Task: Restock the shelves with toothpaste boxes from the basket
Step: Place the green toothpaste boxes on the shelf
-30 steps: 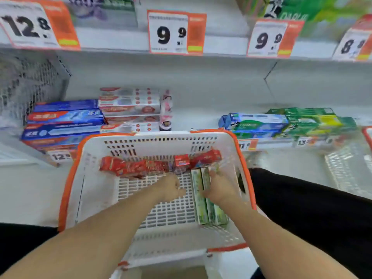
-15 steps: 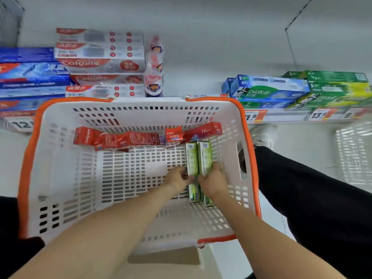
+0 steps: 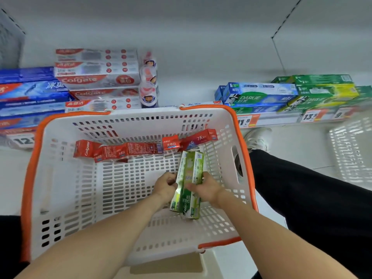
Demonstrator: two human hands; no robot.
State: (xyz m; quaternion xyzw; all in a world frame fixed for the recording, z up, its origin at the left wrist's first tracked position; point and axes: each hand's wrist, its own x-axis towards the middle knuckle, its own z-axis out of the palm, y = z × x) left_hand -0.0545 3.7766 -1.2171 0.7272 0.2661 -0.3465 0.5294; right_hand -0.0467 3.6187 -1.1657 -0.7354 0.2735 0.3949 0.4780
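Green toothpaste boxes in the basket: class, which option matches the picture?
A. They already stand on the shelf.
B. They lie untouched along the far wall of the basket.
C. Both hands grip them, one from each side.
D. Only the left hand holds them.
C: the left hand and right hand curl round the green toothpaste boxes from either side, inside the basket, while the red boxes lie untouched by its far wall.

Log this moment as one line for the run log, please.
step: lifting stock | left hand + right hand: grip green toothpaste boxes | red boxes: in basket | shelf: not yet restocked
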